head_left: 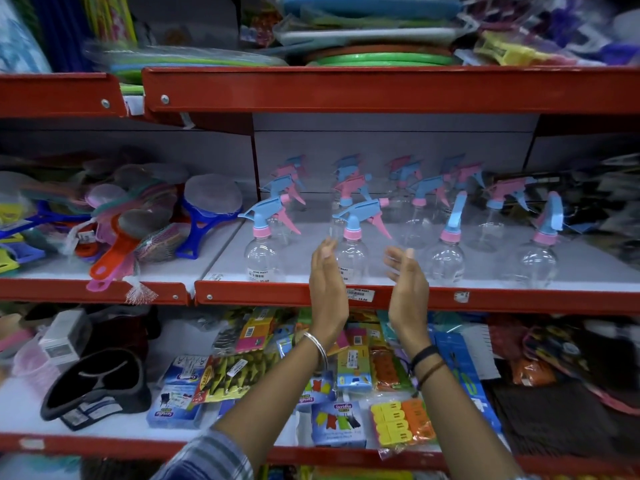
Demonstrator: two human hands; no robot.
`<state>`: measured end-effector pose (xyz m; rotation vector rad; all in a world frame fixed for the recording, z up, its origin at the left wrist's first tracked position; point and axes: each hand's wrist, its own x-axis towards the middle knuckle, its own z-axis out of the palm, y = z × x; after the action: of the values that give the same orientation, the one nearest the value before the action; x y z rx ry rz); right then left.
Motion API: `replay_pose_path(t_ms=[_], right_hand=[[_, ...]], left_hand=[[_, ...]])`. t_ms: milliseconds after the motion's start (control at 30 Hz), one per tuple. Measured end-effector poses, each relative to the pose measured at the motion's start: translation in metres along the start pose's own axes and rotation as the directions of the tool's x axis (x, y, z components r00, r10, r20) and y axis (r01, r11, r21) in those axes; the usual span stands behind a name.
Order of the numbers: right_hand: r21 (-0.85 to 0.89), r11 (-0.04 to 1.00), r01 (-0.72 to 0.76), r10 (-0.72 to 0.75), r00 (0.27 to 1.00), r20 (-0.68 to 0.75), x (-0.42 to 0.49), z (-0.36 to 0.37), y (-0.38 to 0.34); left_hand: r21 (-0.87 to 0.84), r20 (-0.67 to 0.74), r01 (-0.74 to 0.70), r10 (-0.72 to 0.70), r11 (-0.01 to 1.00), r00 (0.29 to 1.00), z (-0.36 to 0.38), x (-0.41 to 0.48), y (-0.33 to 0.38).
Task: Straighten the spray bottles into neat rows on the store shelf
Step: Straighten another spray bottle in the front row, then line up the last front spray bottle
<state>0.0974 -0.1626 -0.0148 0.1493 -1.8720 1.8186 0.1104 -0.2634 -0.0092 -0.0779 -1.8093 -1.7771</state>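
Clear spray bottles with blue and pink trigger heads stand in several rows on the white middle shelf. In the front row, one bottle stands at the left and another bottle stands between my hands. Two more front bottles have their heads turned away. My left hand is raised, fingers apart, just left of the middle bottle. My right hand is open just right of it. Neither hand grips the bottle.
The red shelf lip carries a price tag. Left of the bottles lie netted scrubbers and plastic-handled brushes. Packets of clips and other goods fill the shelf below. Plastic plates and mats are stacked on the shelf above.
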Motion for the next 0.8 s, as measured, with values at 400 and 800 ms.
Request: replay_pose_path(t_ms=[400, 800], right_hand=[[-0.084, 0.990, -0.109, 0.113, 0.993, 0.036, 0.072, -0.114, 0.017], [-0.069, 0.979, -0.193, 0.203, 0.958, 0.203, 0.078, -0.130, 0.024]], left_hand=[[0.158, 0.403, 0.113, -0.169, 0.981, 0.899, 0.112, -0.035, 0.013], [0.187, 0.283, 0.227, -0.274, 0.956, 0.919, 0.140, -0.027, 0.022]])
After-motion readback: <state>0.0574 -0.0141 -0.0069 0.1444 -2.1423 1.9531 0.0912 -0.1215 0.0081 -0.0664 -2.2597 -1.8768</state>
